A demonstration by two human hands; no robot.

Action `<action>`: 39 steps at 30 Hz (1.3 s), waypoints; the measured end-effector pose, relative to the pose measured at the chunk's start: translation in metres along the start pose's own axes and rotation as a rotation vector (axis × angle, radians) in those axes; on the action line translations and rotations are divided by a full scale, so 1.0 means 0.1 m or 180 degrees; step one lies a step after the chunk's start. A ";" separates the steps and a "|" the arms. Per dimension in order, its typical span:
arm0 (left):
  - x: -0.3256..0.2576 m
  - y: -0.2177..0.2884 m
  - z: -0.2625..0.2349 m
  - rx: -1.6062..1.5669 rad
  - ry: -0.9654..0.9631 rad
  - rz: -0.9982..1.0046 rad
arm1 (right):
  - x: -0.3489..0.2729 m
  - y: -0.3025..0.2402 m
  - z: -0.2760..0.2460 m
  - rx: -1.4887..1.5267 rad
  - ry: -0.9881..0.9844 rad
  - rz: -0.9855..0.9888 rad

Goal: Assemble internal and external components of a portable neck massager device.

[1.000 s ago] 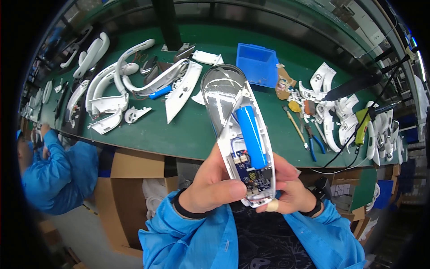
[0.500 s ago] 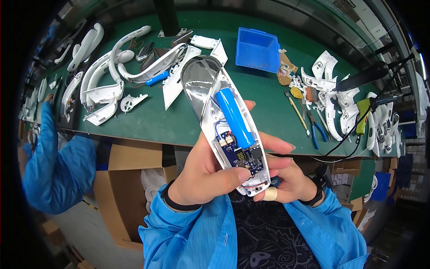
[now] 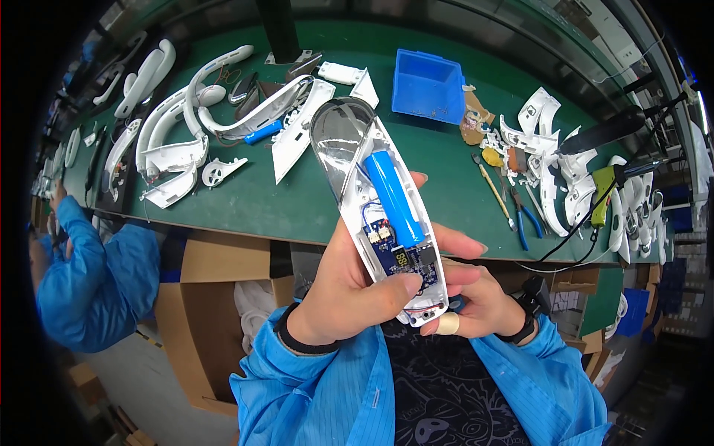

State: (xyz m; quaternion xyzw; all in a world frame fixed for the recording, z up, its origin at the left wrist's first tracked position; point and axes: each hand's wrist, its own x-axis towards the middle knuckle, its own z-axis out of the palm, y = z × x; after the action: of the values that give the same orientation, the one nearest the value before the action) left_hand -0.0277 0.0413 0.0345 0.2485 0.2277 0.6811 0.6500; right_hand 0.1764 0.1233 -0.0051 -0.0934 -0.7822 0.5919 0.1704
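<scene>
Above the bench's near edge I hold an opened white plastic housing [image 3: 431, 272], upright with a slight tilt. Inside it lie a blue cylindrical battery [image 3: 394, 197] and a dark blue circuit board [image 3: 384, 253] with a small digit display and thin wires. A smoky see-through plastic cover [image 3: 335, 134] juts from its upper left end. My left hand [image 3: 349, 293] is closed round the left side, its thumb pressing on the lower board. My right hand [image 3: 480, 297] grips the lower right side, fingers partly behind it; a tan plaster wraps its thumb.
White curved shells [image 3: 171, 137] crowd the green bench's left side. A blue bin [image 3: 428, 85] stands at the back. To the right lie pliers [image 3: 526, 223], a brush [image 3: 493, 189], more white parts [image 3: 550, 186] and a yellow-green corded tool [image 3: 602, 193]. Below sits an open carton [image 3: 182, 334]; a co-worker's blue sleeve [image 3: 97, 275] is left.
The housing has shifted slightly right and down at its upper end, and my left thumb has slid a little on the board. The co-worker's arm at left has lowered.
</scene>
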 end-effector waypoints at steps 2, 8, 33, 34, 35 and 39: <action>0.00 0.02 0.03 -0.0006 0.0015 -0.0045 | 0.00 0.01 -0.03 -0.0056 -0.0068 -0.0012; 0.00 0.02 -0.02 0.0003 -0.0091 -0.0118 | -0.01 -0.01 -0.02 -0.0068 0.0071 -0.0026; -0.53 0.10 -0.39 -0.1290 -0.1322 0.1909 | 1.49 0.21 -0.20 -0.2381 0.0462 -0.0386; -0.58 0.12 -0.39 -0.1259 -0.1167 0.1923 | 1.59 0.36 -0.16 -0.2836 0.0593 -0.0752; -0.61 0.15 -0.41 -0.1181 -0.1112 0.1833 | 1.68 0.43 -0.10 -0.2973 0.0548 -0.0733; -0.71 0.14 -0.45 -0.0922 -0.0697 0.1765 | 1.87 0.58 -0.06 -0.3350 0.0568 -0.0809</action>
State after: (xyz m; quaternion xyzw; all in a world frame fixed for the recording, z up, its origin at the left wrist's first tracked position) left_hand -0.0648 -0.0294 0.0061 0.2777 -0.0190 0.8267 0.4891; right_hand 0.0028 0.2102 -0.0301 -0.1206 -0.9603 0.0853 0.2365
